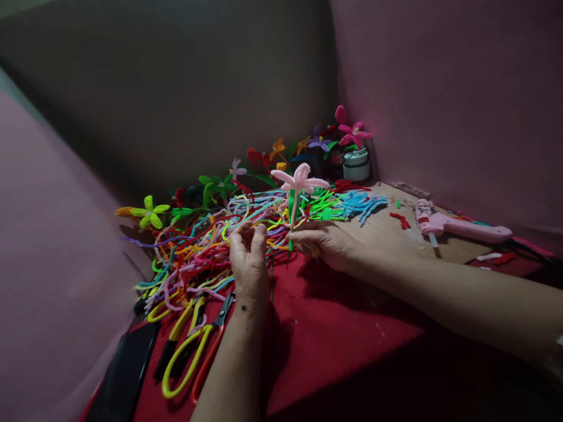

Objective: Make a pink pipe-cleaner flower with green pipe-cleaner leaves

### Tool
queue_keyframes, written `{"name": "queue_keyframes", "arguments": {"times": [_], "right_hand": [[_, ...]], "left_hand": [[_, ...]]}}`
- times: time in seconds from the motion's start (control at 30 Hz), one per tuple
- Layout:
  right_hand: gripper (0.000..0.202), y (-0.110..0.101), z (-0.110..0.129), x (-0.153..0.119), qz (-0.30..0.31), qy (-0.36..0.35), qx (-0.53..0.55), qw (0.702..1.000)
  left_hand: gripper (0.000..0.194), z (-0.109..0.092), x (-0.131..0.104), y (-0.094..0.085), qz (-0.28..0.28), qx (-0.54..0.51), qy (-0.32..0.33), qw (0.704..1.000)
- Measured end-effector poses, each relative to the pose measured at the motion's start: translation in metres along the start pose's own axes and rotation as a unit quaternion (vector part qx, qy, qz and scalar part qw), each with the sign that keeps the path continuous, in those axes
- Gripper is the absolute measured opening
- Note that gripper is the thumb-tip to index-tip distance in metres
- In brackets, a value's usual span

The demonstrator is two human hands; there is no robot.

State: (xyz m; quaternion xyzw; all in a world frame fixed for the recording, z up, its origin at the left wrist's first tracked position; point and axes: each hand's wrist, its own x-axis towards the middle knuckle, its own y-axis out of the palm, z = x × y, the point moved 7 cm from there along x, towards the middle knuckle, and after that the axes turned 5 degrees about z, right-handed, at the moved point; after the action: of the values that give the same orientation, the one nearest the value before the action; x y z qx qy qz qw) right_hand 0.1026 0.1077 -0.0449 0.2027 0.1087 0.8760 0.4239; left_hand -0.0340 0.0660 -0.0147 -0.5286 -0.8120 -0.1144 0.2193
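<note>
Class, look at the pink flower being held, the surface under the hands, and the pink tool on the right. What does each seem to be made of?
Pink flower: fuzzy pipe cleaner, likely chenille over wire, judging by its soft bent loops, on a green stem. Red cloth: matte fabric, maybe felt, with creases. Glue gun: smooth, moulded pink plastic, it seems.

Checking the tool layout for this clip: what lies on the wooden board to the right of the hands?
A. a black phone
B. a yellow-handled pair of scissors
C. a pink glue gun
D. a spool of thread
C: the pink glue gun lies on the wooden board, right of the right hand.
</note>
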Motion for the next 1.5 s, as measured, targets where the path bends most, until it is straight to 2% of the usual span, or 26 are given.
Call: {"name": "queue_keyframes", "arguments": {"times": [0.23,0.33,0.5,0.63,0.8,0.9,1.07,1.2,1.33,1.5], "right_hand": [[0.024,0.001,-0.001,-0.001,-0.001,0.008,0.003,1.0],[0.023,0.001,-0.001,0.0,0.0,0.008,0.006,1.0],[0.017,0.002,-0.001,-0.002,-0.001,0.015,0.028,0.999],[0.013,0.004,0.002,-0.003,-0.01,0.017,0.033,0.999],[0.011,0.005,0.005,-0.003,-0.024,0.013,0.046,0.999],[0.012,0.0,0.006,-0.003,-0.048,0.009,0.02,0.999],[0.014,-0.004,0.003,-0.005,-0.07,0.009,0.017,0.997],[0.013,-0.001,0.004,-0.005,-0.057,0.009,0.02,0.998],[0.011,-0.001,0.009,-0.008,-0.073,0.014,-0.028,0.997],[0.011,-0.002,0.011,-0.009,-0.073,-0.002,-0.039,0.997]], "left_hand": [[0.034,-0.014,-0.007,0.006,-0.007,0.117,0.078,0.99],[0.035,-0.017,-0.01,0.009,0.003,0.136,0.095,0.986],[0.019,-0.018,-0.01,0.01,0.008,0.128,0.092,0.987],[0.02,-0.019,-0.011,0.014,0.028,0.142,0.083,0.986],[0.023,-0.017,-0.015,0.023,0.078,0.137,0.075,0.985],[0.024,-0.018,-0.018,0.028,0.104,0.183,0.095,0.973],[0.019,-0.021,-0.024,0.035,0.126,0.291,0.151,0.936],[0.012,-0.019,-0.025,0.037,0.127,0.32,0.167,0.924],[0.007,-0.017,-0.026,0.036,0.114,0.338,0.174,0.918],[0.011,-0.018,-0.028,0.04,0.136,0.35,0.186,0.908]]}}
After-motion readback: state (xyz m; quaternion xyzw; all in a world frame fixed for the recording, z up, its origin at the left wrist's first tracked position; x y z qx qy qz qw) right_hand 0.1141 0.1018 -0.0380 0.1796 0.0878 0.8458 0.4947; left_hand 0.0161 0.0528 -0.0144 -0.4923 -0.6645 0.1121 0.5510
